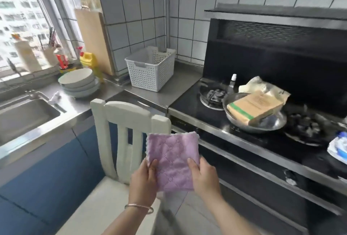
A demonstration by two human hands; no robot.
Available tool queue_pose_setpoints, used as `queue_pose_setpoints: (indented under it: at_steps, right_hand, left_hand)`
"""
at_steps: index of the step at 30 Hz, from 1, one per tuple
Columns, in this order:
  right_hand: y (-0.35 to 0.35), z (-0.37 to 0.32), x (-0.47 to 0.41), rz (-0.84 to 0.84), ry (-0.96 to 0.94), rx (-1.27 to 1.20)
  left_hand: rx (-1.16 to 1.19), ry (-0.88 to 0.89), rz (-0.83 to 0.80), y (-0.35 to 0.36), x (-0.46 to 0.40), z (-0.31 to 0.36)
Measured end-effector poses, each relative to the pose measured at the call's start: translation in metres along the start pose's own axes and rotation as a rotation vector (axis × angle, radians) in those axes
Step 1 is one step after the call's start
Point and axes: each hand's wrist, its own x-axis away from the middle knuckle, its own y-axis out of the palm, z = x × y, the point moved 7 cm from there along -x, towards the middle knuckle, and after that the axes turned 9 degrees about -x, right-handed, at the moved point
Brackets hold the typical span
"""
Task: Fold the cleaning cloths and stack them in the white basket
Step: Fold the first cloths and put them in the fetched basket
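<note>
A folded lilac cleaning cloth [173, 157] with a stitched diamond pattern and a white fuzzy edge is held up flat in front of me, above a white chair. My left hand [144, 182] pinches its lower left edge, and my right hand [203, 175] grips its lower right edge. The white perforated basket [150, 69] stands on the steel counter in the far corner, well beyond the cloth. Its visible inside shows no cloth.
A white wooden chair [120, 122] stands just below the cloth. A steel sink [24, 118] is at left, with stacked white bowls [78, 80] beside it. A black stove [234, 118] at right carries a steel pan [259, 122] holding a brown packet.
</note>
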Motion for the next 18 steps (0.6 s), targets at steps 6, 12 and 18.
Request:
queue_pose_setpoints:
  at_steps: [6,12,18]
  right_hand:
    - [-0.032,-0.005,-0.130,0.082,0.001,-0.036]
    - [-0.065,-0.022,-0.250,0.091,-0.068,-0.003]
    - [-0.074,-0.010,-0.362,0.050,-0.087,-0.050]
  left_hand:
    - [0.020,0.088,0.007,0.046,-0.115,0.069]
    - [0.027,0.119,0.029,0.092,-0.218,0.126]
    - [0.025,0.082,0.097,0.136,-0.303,0.148]
